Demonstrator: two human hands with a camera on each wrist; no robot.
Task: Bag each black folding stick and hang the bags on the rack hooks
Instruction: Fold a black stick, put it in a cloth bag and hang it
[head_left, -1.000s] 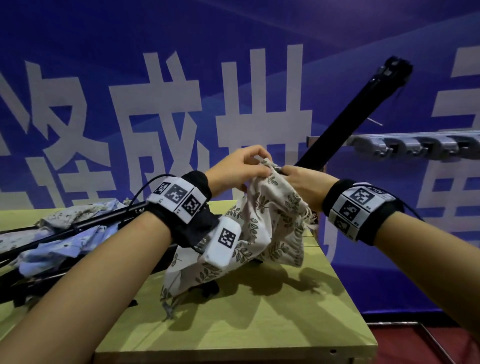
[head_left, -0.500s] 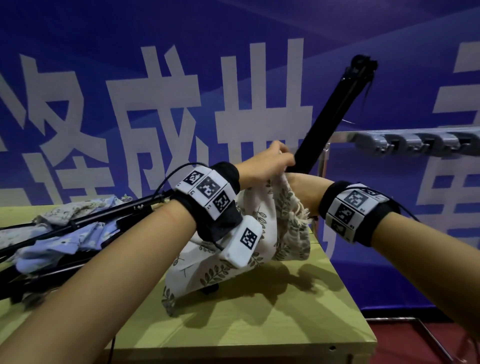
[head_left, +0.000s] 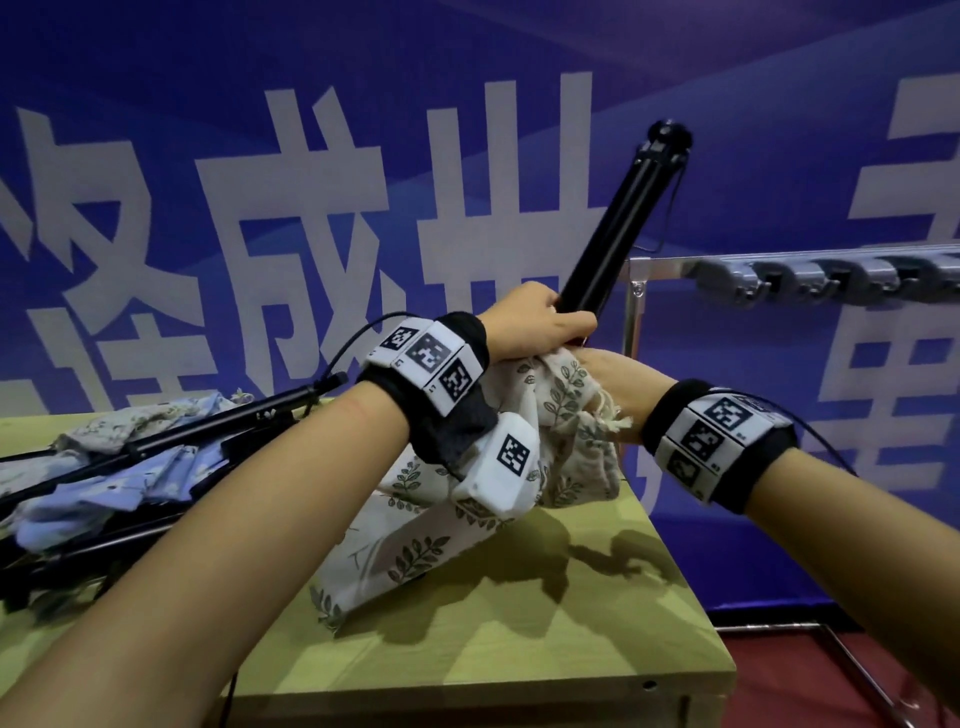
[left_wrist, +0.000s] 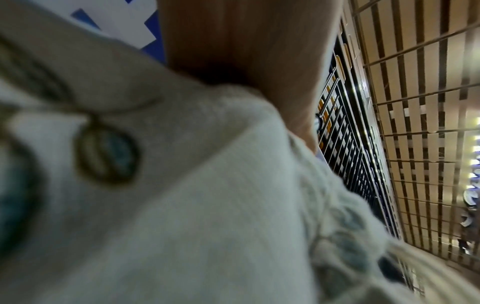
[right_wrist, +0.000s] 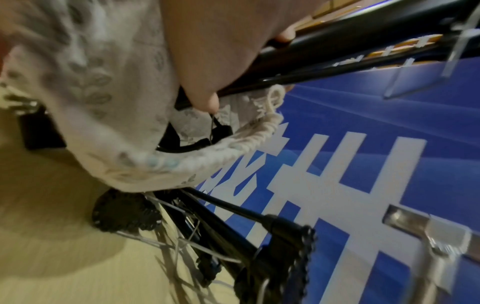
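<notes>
By the worktop's (head_left: 519, 649) right edge a leaf-print bag (head_left: 415, 551) is half drawn over a black folding stick (head_left: 618, 223). The left hand (head_left: 535, 325) grips stick and bag mouth; the right hand (head_left: 605, 379) pinches the mouth. Beyond, rack hooks (head_left: 810, 273).
</notes>
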